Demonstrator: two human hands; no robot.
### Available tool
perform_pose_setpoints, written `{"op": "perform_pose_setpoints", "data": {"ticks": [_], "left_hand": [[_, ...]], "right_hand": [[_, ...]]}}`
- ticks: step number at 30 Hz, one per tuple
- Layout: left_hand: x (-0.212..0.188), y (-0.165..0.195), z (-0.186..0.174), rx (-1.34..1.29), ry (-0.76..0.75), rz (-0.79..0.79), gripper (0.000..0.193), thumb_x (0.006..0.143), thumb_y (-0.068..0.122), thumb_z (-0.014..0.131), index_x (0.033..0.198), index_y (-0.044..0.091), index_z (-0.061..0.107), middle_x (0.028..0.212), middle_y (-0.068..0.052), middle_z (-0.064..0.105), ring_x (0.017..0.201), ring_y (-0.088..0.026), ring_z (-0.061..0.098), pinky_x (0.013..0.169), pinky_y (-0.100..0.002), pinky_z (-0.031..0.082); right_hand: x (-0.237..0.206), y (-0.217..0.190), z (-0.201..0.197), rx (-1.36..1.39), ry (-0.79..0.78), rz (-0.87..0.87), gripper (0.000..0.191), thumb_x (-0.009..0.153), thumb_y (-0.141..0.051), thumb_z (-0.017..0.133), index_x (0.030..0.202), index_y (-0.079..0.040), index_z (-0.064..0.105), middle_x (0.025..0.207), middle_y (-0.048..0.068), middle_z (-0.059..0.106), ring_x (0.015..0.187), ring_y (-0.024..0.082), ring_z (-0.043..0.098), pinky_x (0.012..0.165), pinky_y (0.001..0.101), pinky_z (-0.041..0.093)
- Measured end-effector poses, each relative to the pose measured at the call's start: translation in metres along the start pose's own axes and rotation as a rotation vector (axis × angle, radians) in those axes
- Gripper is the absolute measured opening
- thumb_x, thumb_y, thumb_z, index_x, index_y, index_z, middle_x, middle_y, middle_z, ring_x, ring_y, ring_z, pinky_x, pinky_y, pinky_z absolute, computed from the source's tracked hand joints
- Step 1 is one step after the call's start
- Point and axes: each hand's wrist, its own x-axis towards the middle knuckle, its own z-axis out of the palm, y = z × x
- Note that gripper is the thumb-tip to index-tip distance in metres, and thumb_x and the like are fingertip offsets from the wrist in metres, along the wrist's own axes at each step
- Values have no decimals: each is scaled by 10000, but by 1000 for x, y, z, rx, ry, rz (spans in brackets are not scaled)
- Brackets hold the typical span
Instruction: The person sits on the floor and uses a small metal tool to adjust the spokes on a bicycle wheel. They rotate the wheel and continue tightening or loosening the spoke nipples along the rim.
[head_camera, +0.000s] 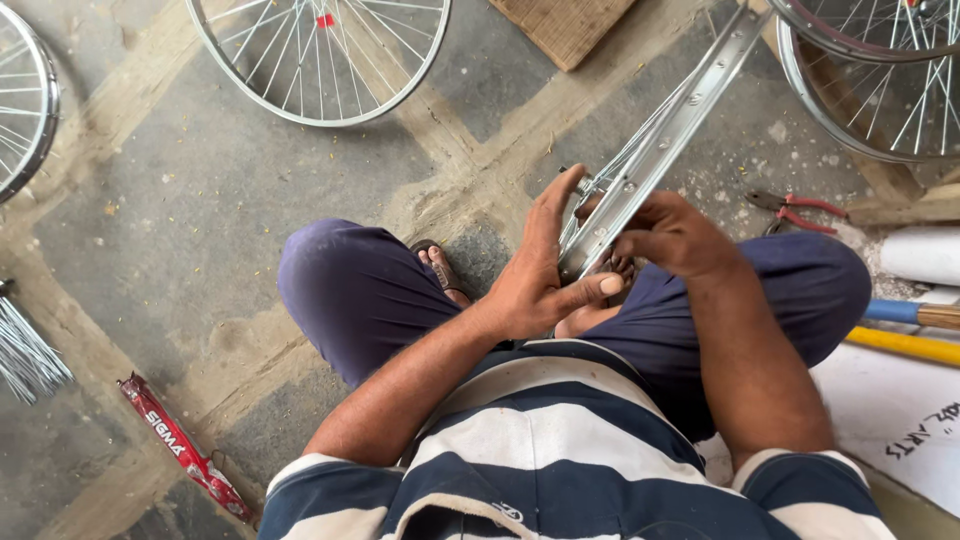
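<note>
1. Stone floor (200, 190): grey, rough, patched slabs, strewn with spoked wheels (320, 60).
2. Metal rim (665, 125): shiny, curved, slanting from the top edge down to the lap, over crossed legs.
3. Left hand (545, 270): fingers stretched up along the rim, thumb pressed against its lower end.
4. Right hand (670, 235): curled, clamped on the rim's other side.
5. Red-handled pliers (795, 212): lying near the floor's right edge.

bare floor (230, 170) open at left, pliers (797, 212) and handles (905, 330) (blue, yellow) crowd right
</note>
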Motion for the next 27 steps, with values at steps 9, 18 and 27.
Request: {"op": "perform_pose_setpoints", "data": {"ticks": [9, 18, 27], "left_hand": [[-2, -9, 0, 68, 41, 26, 1113, 980, 621, 654, 1695, 0, 70, 1740, -304, 171, 1651, -448, 206, 1358, -565, 231], [11, 7, -15, 65, 88, -32, 1137, 920, 527, 749, 1691, 5, 97, 1699, -280, 268, 1610, -412, 273, 1306, -499, 253], [12, 18, -20, -258, 48, -275, 1195, 848, 562, 754, 1675, 90, 33, 1637, -292, 259, 1536, -398, 305, 1239, -493, 280]], "right_hand": [[9, -11, 31, -865, 185, -317, 382, 842, -140, 729, 1211, -44, 710, 1083, 136, 779, 958, 271, 790, 839, 367, 620], [38, 47, 41, -715, 536, -471, 388, 905, -233, 719, 1207, 9, 684, 996, 101, 718, 856, 232, 698, 734, 382, 569], [47, -15, 14, -182, 111, 41, 409, 867, -164, 772, 1231, 12, 710, 1095, 108, 787, 1031, 202, 736, 950, 345, 584]]}}
